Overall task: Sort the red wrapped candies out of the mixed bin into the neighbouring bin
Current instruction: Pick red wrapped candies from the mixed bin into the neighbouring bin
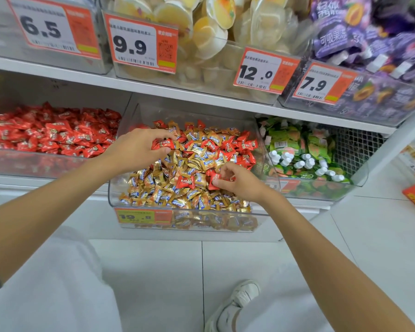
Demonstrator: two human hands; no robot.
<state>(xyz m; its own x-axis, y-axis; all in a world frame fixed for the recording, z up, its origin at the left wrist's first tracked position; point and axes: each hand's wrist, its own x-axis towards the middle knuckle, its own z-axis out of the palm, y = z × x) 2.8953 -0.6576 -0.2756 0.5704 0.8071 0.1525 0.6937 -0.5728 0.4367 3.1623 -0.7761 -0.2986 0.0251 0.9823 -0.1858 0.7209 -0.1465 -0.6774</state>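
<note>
Sorting is being done in the mixed bin (134, 202): red candies (162, 143) are being bunched in the closed left hand (139, 149), another (213, 180) is being pinched by the right hand (237, 180). Wrappers are likely being held loosely; some could be dropped short of the left red bin (34, 161).

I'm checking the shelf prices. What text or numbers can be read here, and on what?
"6.5": price tag, top-left bin.
"9.9": price tag, jelly cup bin.
"12.0": price tag, next jelly cup bin.
"7.9": price tag, purple pouch bin.
"19.8": price tag, mixed candy bin.
Small print, barcodes, candy wrappers, pouch lettering: too blurred.
</note>
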